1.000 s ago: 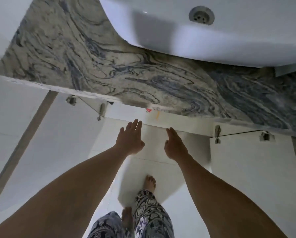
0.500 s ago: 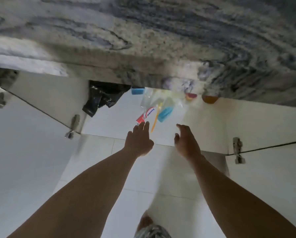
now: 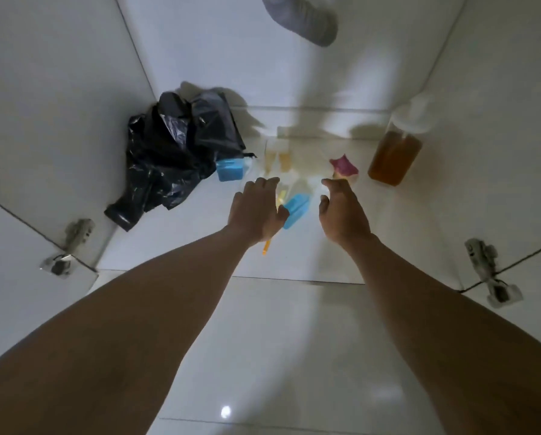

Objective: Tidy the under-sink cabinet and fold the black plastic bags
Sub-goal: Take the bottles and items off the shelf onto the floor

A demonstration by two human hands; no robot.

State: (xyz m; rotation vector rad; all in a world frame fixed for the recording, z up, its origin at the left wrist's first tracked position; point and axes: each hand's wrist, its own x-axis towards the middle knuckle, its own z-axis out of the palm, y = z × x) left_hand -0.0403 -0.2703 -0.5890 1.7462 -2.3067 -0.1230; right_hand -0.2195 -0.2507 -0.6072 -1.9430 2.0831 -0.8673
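1. White-tiled under-sink cabinet floor opens beyond both outstretched forearms.
2. Left hand and right hand, fingers loose and grasping nothing, flank the clear packet of blue and yellow items near the front edge, probably to lift it.
3. Crumpled black plastic bags are heaped unfolded in the back-left corner.

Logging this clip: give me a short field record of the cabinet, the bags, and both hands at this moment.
place: inside under-sink cabinet
black plastic bags: crumpled heap, back left corner, unfolded
pump bottle: upright at right, amber liquid
blue packet: on floor between the hands
left hand: reaching in, holds nothing
right hand: reaching in, holds nothing
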